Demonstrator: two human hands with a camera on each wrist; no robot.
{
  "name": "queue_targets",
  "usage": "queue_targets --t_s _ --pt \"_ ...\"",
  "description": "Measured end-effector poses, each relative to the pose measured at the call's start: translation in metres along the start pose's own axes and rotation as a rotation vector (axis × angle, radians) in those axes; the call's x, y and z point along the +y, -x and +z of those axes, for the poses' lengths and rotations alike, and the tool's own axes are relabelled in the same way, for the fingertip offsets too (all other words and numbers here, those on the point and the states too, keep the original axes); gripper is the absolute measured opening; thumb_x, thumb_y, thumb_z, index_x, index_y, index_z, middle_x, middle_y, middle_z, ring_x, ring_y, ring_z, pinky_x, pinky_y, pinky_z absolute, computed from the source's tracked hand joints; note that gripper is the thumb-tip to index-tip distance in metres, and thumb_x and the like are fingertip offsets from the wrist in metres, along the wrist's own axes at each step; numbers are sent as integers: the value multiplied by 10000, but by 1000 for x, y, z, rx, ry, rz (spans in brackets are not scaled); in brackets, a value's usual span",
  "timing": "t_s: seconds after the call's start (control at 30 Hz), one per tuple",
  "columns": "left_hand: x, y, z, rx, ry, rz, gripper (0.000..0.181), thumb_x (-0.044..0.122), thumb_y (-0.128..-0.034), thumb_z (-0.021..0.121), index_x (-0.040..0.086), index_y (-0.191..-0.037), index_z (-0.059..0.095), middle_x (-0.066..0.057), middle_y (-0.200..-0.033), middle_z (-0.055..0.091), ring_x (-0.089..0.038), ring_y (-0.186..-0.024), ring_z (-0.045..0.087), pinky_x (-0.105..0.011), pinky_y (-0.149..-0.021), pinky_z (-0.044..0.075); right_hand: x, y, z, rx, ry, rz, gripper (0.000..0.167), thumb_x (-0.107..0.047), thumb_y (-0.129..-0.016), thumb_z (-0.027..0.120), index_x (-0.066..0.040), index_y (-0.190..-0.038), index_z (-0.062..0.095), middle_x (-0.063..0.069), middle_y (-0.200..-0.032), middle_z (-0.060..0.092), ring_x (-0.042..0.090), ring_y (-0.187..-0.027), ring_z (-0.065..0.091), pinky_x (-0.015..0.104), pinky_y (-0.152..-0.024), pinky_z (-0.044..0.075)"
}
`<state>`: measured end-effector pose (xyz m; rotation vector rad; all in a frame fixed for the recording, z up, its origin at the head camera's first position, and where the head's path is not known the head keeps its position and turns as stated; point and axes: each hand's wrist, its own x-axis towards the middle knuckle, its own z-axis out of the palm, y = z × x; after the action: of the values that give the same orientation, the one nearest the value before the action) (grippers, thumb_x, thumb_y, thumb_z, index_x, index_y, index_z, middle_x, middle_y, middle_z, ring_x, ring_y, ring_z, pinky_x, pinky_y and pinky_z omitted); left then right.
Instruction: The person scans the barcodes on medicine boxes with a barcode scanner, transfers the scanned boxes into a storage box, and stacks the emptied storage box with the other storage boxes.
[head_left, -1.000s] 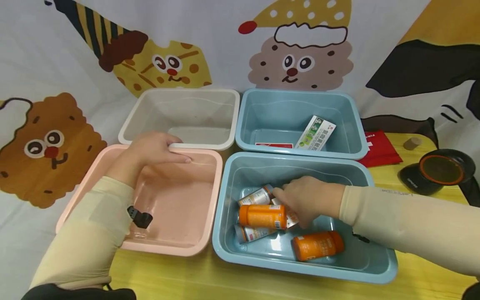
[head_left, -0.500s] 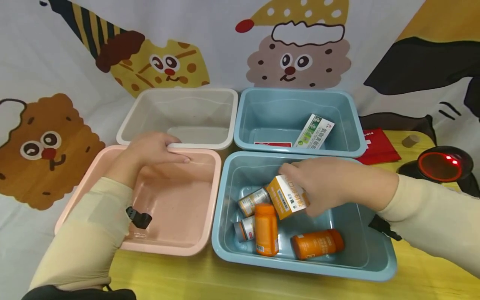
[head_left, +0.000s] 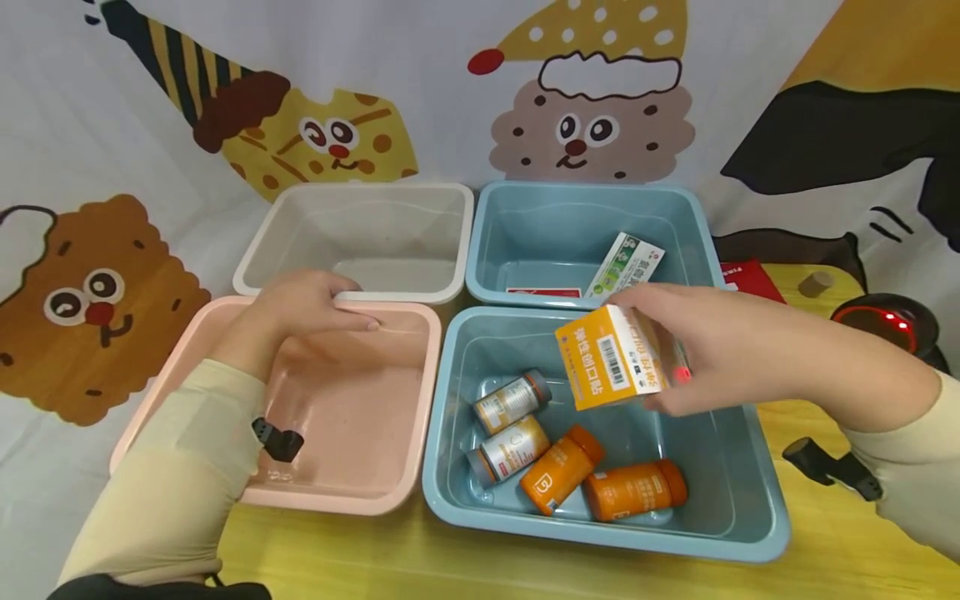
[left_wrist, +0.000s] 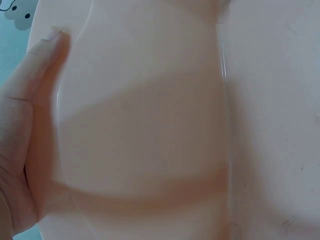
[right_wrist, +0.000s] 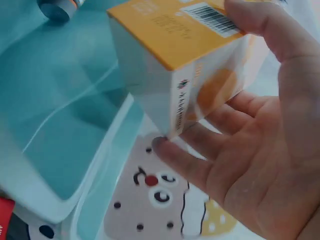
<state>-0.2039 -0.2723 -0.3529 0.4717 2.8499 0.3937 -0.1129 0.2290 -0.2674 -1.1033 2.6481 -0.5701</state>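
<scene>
Orange-and-white card box (head_left: pixel 600 360) is in the person's R hand (head_left: pixel 727 350), raised over the near blue bin (head_left: pixel 600 537), toward its far edge. Grip: clamped on the box, thumb on one side, other fingers round another, per R wrist cam. Key relation: box lies off the hand's left, while the black device w/ a red glow (head_left: pixel 888 321), nr the table's (head_left: pixel 360 550) far-right corner, lies off its right; so the R hand is btw the two, & nearer to both than the L. Barcode side faces the head cam. Long axis hard to call; box looks almost cube-like.

L hand (head_left: pixel 307 307) rests at the pink bin's (head_left: pixel 330 502) far edge, where it meets the grey bin (head_left: pixel 408 296); thumb lies over the pink rim, fingertips hidden, so can't tell if it's clamped.

Below the box, four bottles (head_left: pixel 558 469) lie on their sides, mostly twd the near blue bin's left & near edges.

Hidden: device's lower part, behind the R forearm; red pack (head_left: pixel 753 279), partly covered too. Red patch on box by the fingers: print or light, unclear.
</scene>
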Motion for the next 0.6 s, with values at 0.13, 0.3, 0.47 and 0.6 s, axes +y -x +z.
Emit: queue_targets --t_s 0.13,0.3,0.47,0.6 --pt "1 0 0 -3 -1 4 565 778 -793 790 249 -990 765 57 -877 705 -214 -835 624 -452 -781 489 13 17 -3 159 -22 -40 1018 -239 -598 1084 -177 -1461 548 -115 -1300 645 108 -1042 619 288 -821 589" --pt "1 1 -1 -18 6 0 565 764 -800 796 239 -1006 766 51 -890 706 -218 -841 622 -454 -778 488 29 40 -4 307 -91 -11 1123 -91 -520 1094 -172 -1494 540 -86 -1319 652 87 -1073 661 156 -885 520" --pt "0 0 -1 -24 -4 4 570 771 -805 785 240 -1011 765 53 -896 709 -215 -843 625 -453 -779 490 54 70 5 419 -270 41 1149 185 -537 967 -96 -1545 492 5 -1311 650 104 -976 667 132 -857 512" --pt "1 -1 -1 -23 -14 3 591 797 -795 771 245 -1008 764 56 -885 706 -216 -841 623 -454 -775 490 78 100 19 518 -391 117 1162 347 -587 805 -64 -1599 411 18 -1311 611 93 -948 648 142 -776 548"
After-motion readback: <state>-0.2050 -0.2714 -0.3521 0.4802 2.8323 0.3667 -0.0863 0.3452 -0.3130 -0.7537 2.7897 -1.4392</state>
